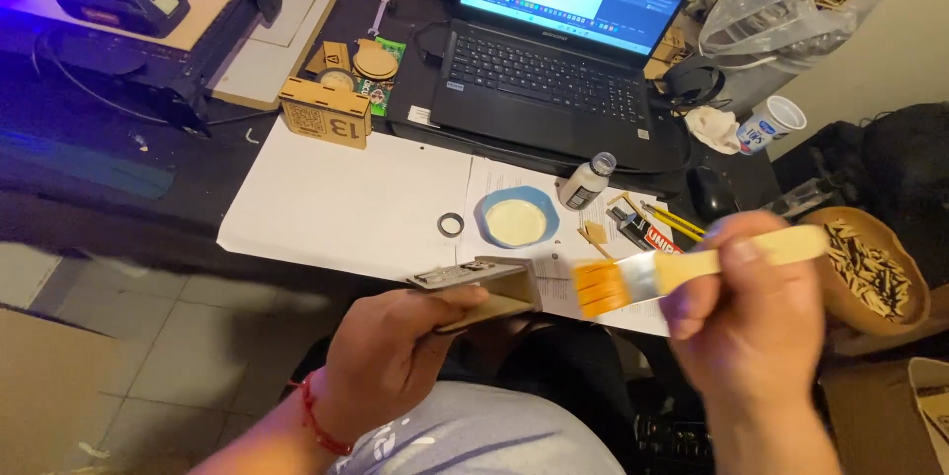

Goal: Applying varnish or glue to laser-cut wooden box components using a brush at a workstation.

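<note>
My left hand [395, 351] holds a small thin-plywood box piece [484, 289] in front of my lap, its open end turned right. My right hand [746, 312] grips a flat paintbrush [652, 275] by its pale wooden handle; the orange bristles sit just right of the box piece's end, blurred by motion. On the white paper beyond stands a blue dish [517, 218] of pale glue, with a small white glue bottle [586, 181] lying beside it.
An open laptop [554, 50] sits at the back of the dark desk. A small wooden box [326, 111] and round wooden pieces lie left of it. A wooden bowl of small sticks [875, 272] stands at right, a black ring [451, 224] on the paper.
</note>
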